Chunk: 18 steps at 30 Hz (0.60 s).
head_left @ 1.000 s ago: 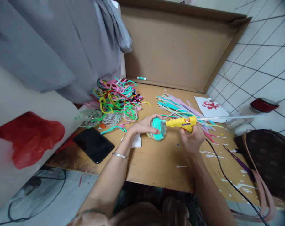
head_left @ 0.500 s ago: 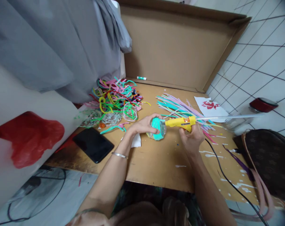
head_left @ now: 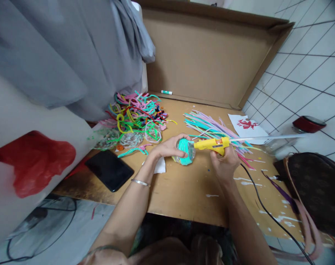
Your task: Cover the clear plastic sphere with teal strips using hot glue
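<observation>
My left hand (head_left: 168, 146) cups the ball (head_left: 184, 151) from its left side, fingers curled over the top and gripping it. Ball sits on the table (head_left: 184, 187), pinned between my palm and the glue gun (head_left: 211, 145) nozzle, which touches its right side. My right hand (head_left: 225, 162) is clenched round the gun's grip, just right of the ball; the gun body lies level, pointing left at the ball.

Counts: one ball in hand, one gun, one clear glue stick (head_left: 267, 138) sticking out the gun's rear, running right, away from the ball. One black cord (head_left: 262, 200) trails from my right hand toward the near right edge.

Ball: small, roundish, wrapped in teal pipe cleaner, clear material showing at the bottom and right end.

Around the ball: straight pipe cleaners (head_left: 211, 127) fanned out just behind it, too many to count. Tangled pile (head_left: 136, 112) of bent ones to its far left. One white scrap (head_left: 160, 165) just left of it, under my wrist. One phone (head_left: 110, 170) well left, face dark. One bag (head_left: 313, 187) well right. One jar (head_left: 294, 134) far right, red lid. One glue stick tube (head_left: 166, 92) behind, against the cardboard (head_left: 206, 55).
</observation>
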Available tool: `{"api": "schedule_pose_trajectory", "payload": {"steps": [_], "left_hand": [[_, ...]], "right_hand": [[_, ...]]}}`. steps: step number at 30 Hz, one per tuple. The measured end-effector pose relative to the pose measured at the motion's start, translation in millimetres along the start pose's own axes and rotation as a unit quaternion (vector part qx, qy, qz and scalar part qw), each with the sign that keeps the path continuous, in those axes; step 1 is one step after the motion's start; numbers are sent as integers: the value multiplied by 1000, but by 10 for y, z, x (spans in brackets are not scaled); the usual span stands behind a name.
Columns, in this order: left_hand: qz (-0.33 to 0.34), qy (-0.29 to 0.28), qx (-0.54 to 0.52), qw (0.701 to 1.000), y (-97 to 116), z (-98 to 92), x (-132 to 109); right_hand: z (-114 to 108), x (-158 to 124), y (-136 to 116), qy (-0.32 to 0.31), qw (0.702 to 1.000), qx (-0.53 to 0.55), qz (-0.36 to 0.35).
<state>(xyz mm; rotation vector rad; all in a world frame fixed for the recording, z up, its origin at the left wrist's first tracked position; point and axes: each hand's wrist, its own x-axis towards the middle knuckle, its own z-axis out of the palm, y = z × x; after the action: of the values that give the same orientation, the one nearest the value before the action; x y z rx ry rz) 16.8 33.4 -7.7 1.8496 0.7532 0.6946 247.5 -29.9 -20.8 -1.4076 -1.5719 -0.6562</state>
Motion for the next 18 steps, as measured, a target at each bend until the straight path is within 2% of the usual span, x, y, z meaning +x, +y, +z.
{"api": "schedule_pose_trajectory", "payload": {"steps": [18], "left_hand": [[-7,-1,-14,1000,22,1,6]], "right_hand": [[-2,-2,13,-30,999,4,17]]}}
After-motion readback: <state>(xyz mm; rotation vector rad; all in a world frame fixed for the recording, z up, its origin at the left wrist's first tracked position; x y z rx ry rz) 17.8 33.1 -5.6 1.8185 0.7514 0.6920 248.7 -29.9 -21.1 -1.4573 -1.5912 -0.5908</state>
